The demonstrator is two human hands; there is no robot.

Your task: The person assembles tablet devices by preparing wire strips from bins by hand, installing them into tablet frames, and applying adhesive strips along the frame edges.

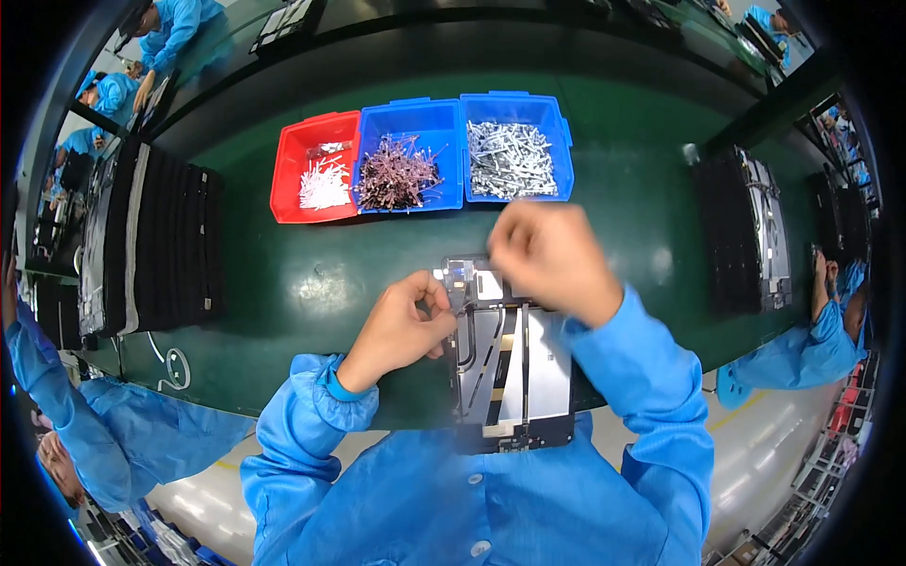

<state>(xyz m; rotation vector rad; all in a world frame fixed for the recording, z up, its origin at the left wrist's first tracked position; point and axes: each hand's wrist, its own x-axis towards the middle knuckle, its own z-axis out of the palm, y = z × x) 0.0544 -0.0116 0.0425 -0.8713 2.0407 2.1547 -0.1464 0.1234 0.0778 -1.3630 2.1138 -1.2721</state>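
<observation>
A flat tablet-like device with a black frame, silver panels and dark ribbon cables lies opened before me, its near end close to my body. My left hand is at its upper left edge, thumb and fingertips pinched together. Whatever they hold is too small to make out. Above the device's upper right corner is my right hand, slightly blurred, its fingers curled closed. I cannot see what is between them. A small white piece shows by my left fingertips.
Beyond the device stand a red bin of white strips, a blue bin of thin purplish cables and another blue bin of silvery-white parts. Stacked dark panels flank the green table left, more panels right. Co-workers sit both sides.
</observation>
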